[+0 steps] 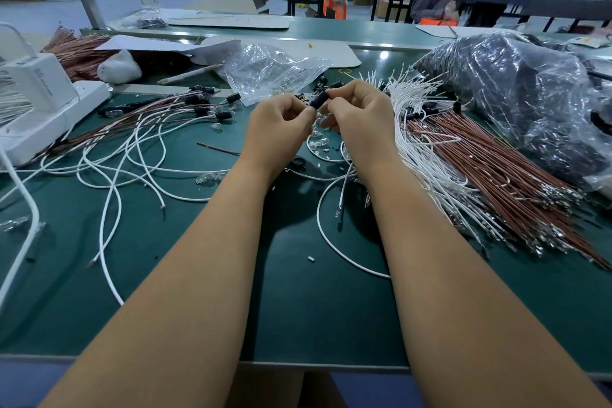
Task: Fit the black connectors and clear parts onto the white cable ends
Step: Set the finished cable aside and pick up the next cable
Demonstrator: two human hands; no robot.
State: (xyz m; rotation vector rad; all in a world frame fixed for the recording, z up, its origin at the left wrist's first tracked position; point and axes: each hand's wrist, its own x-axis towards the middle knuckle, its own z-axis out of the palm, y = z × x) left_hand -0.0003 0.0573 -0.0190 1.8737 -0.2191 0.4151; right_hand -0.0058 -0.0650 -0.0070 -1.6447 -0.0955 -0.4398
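Observation:
Both hands meet above the middle of the green table [298,308]. My right hand [361,119] pinches a black connector [319,99] at its fingertips. My left hand [278,124] has its fingers curled right beside the connector's lower end; what it pinches is hidden. A white cable [326,232] loops on the table below my right wrist. Loose black connectors [323,81] lie just beyond the hands. Clear parts [207,178] lie scattered on the mat. Finished cables with black connectors [205,108] lie to the left.
A bundle of white cables [427,142] and reddish-brown wires [496,175] fans out on the right, beside a big plastic bag of dark parts [516,99]. A clear bag [271,71] lies behind the hands. A white power strip [43,116] sits at the left. A person stands at a far table.

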